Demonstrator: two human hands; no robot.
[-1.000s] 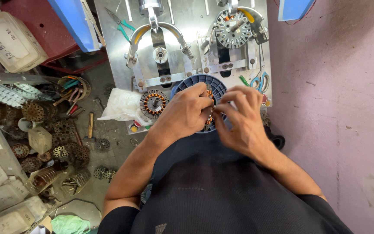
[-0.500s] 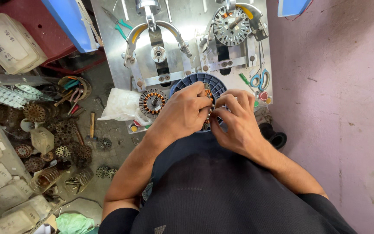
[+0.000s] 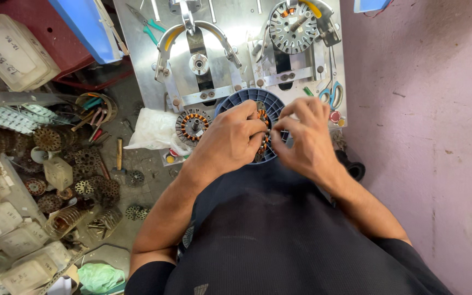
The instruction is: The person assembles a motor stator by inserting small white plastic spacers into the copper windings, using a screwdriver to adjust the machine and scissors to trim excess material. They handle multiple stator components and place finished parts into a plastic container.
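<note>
My left hand (image 3: pixel 228 140) and my right hand (image 3: pixel 302 139) meet over a round blue slotted holder (image 3: pixel 238 101) at the near edge of a metal workbench plate (image 3: pixel 137 33). Both pinch a stator with copper windings (image 3: pixel 261 117), mostly hidden between the fingers. A second wound stator (image 3: pixel 192 124) lies on the plate just left of my left hand. My dark shirt fills the lower part of the view.
Two winding fixtures stand on the plate: a looped arm (image 3: pixel 194 34) and a toothed steel disc (image 3: pixel 292 25). Scissors (image 3: pixel 331 94) lie right, pliers (image 3: pixel 147 23) top left, a white bag (image 3: pixel 154 131) at left. Bare stator cores (image 3: pixel 83 164) and plastic boxes (image 3: pixel 12 49) crowd the floor left. A pink wall (image 3: pixel 427 136) is right.
Both hands stay over the blue holder with small finger movements on the stator. The view has shifted only slightly.
</note>
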